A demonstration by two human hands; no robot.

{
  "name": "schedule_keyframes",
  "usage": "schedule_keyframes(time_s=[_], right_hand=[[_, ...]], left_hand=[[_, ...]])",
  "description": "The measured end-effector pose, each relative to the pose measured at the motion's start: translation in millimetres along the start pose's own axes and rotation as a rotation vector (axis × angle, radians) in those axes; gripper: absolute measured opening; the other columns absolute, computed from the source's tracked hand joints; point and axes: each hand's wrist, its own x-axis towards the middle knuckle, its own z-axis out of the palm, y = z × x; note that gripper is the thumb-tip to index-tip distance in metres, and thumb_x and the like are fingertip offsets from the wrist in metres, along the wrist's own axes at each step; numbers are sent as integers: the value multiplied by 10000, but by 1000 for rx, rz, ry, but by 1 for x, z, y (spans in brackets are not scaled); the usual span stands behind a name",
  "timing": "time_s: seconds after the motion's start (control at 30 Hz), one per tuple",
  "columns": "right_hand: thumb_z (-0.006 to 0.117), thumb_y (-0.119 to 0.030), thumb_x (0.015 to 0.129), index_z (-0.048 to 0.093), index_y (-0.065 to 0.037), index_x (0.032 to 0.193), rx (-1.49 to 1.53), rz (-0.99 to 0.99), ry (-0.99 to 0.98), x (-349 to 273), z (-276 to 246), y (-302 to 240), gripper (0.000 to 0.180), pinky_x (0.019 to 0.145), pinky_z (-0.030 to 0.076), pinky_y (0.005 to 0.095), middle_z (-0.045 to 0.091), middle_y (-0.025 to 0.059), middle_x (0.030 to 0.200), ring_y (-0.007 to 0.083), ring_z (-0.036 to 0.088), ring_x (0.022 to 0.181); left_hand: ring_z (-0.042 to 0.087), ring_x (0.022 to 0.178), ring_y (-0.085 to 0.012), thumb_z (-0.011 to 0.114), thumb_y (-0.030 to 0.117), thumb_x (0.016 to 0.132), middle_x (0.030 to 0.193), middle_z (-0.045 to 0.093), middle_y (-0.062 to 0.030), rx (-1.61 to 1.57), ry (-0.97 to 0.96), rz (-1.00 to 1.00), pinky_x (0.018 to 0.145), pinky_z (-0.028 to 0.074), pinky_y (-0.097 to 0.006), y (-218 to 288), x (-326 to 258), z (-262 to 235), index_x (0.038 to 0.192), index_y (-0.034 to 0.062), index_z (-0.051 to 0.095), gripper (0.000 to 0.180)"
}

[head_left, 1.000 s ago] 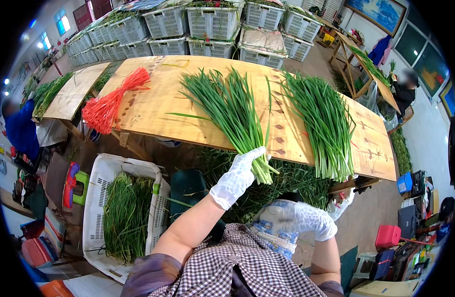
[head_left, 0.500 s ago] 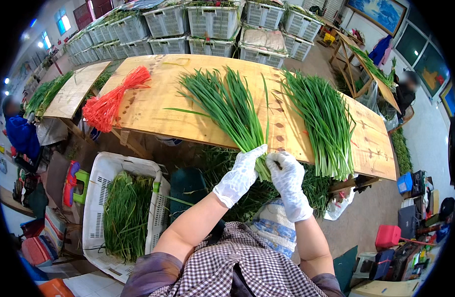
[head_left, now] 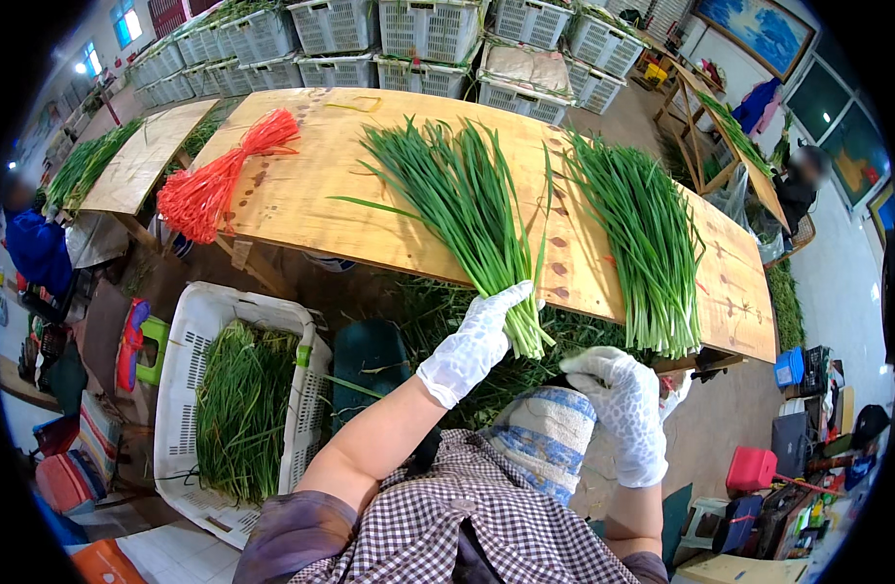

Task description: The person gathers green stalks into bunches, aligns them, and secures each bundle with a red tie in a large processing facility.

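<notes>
At the near edge of the wooden table [head_left: 302, 209], the left hand [head_left: 477, 336] is closing its gloved fingers around the root end of a bunch of chives [head_left: 467, 209], whose leaves are fanning out across the board. The right hand [head_left: 625, 401] is hanging below, loosely curled, gripping nothing. With only one hand pinching the stalks, some are likely to slip loose — dropping onto the pile of greens [head_left: 438, 311] underneath.
</notes>
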Motion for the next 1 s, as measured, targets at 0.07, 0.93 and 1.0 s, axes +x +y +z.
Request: schedule_keyframes(time_s=[0.07,0.93,1.0], right_hand=[[703,-229,801,710,-155,854,-70,-40,34,20,6,-28,91,630,532,329,686,8,853,223,666,741],[605,-103,788,632,-106,730,-808,-157,-151,49,68,-58,64,449,437,312,568,15,637,156,603,562],[653,-164,792,641,-118,727,-629,-178,-231,36,50,-68,81,514,492,325,585,52,638,194,635,598]], left_hand=[[659,845,-245,658,83,897,948,638,-94,6,-9,-58,735,585,-371,0,0,2,1089,8,586,219],[637,788,-223,729,239,848,912,668,-102,-41,-191,-152,719,549,-374,8,-12,7,1047,51,624,292],[630,749,-203,728,177,842,858,652,-68,6,-84,-179,692,548,-349,4,-4,1,1020,65,628,233]])
